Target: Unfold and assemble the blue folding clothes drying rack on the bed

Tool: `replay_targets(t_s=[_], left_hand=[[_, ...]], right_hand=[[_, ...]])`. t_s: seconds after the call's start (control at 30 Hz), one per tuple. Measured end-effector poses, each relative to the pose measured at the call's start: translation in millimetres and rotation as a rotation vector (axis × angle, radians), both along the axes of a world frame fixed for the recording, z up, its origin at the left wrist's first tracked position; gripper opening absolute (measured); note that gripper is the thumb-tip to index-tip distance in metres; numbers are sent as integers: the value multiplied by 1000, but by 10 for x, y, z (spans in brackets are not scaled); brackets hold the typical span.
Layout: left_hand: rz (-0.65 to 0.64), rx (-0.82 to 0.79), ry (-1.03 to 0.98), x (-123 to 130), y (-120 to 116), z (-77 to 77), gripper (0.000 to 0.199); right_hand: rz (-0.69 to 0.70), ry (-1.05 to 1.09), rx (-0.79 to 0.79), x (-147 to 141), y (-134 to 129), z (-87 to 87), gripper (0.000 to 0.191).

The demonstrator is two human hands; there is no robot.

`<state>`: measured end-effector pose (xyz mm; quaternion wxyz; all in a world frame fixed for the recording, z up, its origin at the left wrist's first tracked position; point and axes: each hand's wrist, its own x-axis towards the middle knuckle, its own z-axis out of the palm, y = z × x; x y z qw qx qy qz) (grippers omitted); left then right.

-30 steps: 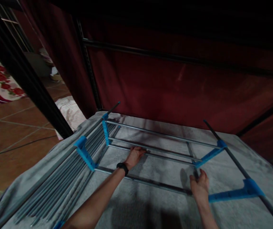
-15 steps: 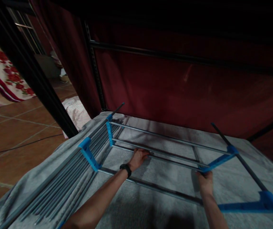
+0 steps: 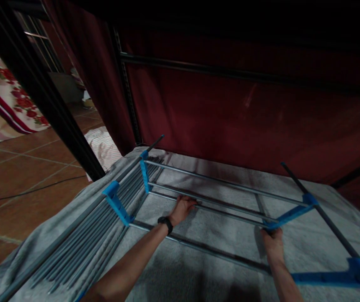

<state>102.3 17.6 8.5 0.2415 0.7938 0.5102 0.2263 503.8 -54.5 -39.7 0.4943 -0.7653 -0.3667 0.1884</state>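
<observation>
A partly built rack of grey metal tubes and blue plastic brackets lies across the grey blanket (image 3: 226,268). My left hand (image 3: 182,210), with a black band on its wrist, is closed round the front cross tube (image 3: 226,214) of the far tier. At that tier's right end, my right hand (image 3: 273,243) grips the blue bracket (image 3: 288,217) from below, where the tube meets it; its fingertips are partly hidden. Nearer to me, another cross tube (image 3: 208,248) runs under my left forearm to the near right bracket (image 3: 330,277).
Several loose grey tubes (image 3: 82,235) lie bundled beneath the long left side tube (image 3: 60,240). Two blue brackets, one near (image 3: 117,203) and one far (image 3: 144,172), join that side. A dark red curtain (image 3: 214,113) hangs behind, and a black post (image 3: 57,109) stands at left.
The right end of the rack and my right hand have shifted slightly right and down in view. My left hand keeps its hold on the tube.
</observation>
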Motion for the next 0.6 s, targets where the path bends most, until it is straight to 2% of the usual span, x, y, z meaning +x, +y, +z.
replay_targets(t_s=[0.2, 0.43, 0.6], left_hand=[[-24, 24, 50, -38, 41, 13, 31], [-55, 43, 13, -82, 2, -3, 28], [-82, 42, 8, -161, 5, 20, 39]], right_hand=[[3, 31, -56, 14, -10, -17, 55], [-23, -3, -122, -6, -22, -14, 53], [-16, -26, -60, -13, 2, -8, 49]])
